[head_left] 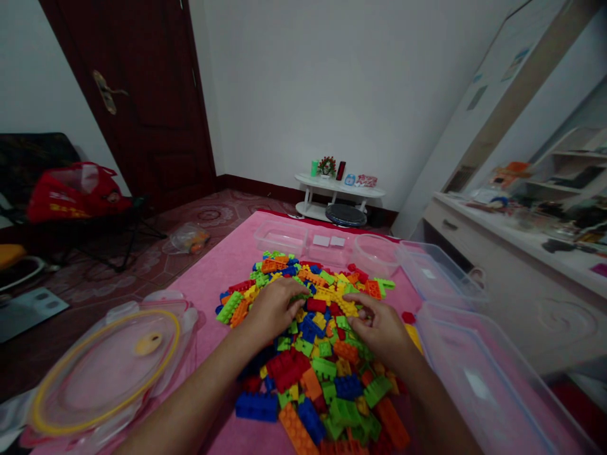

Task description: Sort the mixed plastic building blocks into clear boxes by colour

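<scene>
A heap of plastic building bricks in red, blue, green, orange and yellow lies on a pink mat. My left hand rests palm down on the left of the heap, fingers curled into the bricks. My right hand sits on the right of the heap, fingers bent and pinching among yellow and green bricks. What either hand holds is hidden by the fingers.
Clear plastic boxes stand along the right and at the back. A round clear lid with a yellow ring lies at the left. A white dresser, a low shelf and a dark door surround the mat.
</scene>
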The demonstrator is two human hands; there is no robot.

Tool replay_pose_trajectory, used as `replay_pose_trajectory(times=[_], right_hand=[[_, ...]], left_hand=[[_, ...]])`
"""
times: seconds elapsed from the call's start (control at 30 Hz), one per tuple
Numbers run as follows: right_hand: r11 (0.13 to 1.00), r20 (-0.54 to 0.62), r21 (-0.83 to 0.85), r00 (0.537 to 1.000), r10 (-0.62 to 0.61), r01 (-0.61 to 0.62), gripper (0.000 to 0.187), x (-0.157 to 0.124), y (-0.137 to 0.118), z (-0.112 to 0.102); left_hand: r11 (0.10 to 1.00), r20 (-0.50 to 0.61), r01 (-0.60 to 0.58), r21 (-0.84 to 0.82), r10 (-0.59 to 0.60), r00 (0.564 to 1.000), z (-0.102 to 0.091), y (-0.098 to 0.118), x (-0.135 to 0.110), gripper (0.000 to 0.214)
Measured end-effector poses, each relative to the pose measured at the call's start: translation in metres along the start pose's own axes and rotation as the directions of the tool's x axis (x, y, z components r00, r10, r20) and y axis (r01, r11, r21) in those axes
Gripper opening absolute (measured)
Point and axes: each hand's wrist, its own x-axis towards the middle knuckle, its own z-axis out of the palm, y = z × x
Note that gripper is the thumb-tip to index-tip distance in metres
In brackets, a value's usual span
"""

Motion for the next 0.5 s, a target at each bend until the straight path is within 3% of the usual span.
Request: replay_pose_trajectory(times=[0.27, 0.37, 0.5], right_hand=[[1.0, 0.018, 0.005, 1.0, 0.0, 0.0, 0.041, -0.002, -0.013, 0.0], [0.999, 0.019, 0.022, 0.999, -0.048, 0.048, 0.041, -0.004, -0.015, 0.001], [0.995, 0.039, 0.042, 0.995, -0.09, 0.089, 0.041, -0.003, -0.015, 0.002]], left_hand=[[0.998, -0.011, -0.049, -0.029, 0.049, 0.999, -0.006, 0.005, 0.0, 0.021], [0.999, -0.118, -0.019, -0.034, 0.015, 0.993, -0.013, -0.004, 0.001, 0.024], [0.993, -0.296, 0.113, -0.03, -0.117, 0.948, -0.024, -0.034, 0.006, 0.029]])
